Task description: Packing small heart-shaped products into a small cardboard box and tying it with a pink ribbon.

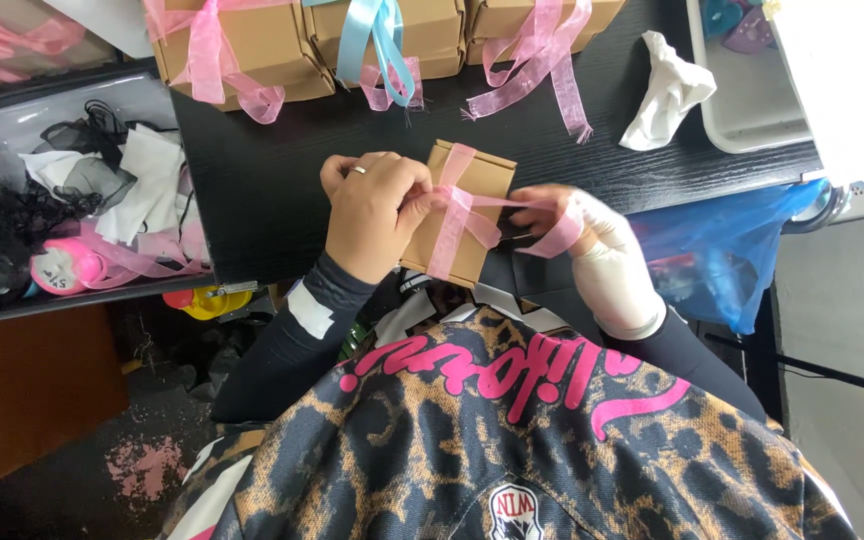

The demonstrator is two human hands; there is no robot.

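A small box (462,215) sits at the tabletop's (252,190) near edge. Pink ribbon (452,225) already crosses it; left hand (377,210) pinches the crossing, right hand (582,235) grips the tail. No bow yet.

You sit at a black wood-grain table (272,190) whose near edge runs just in front of you. To your left a lower dark shelf (72,295) juts out beside it, with a brown cabinet side (22,390) beneath. Below that, the floor (142,470) is dark grey concrete marked by a patch of pink stain. On your right the floor (842,300) looks paler grey. Even, soft light falls over the whole tabletop.
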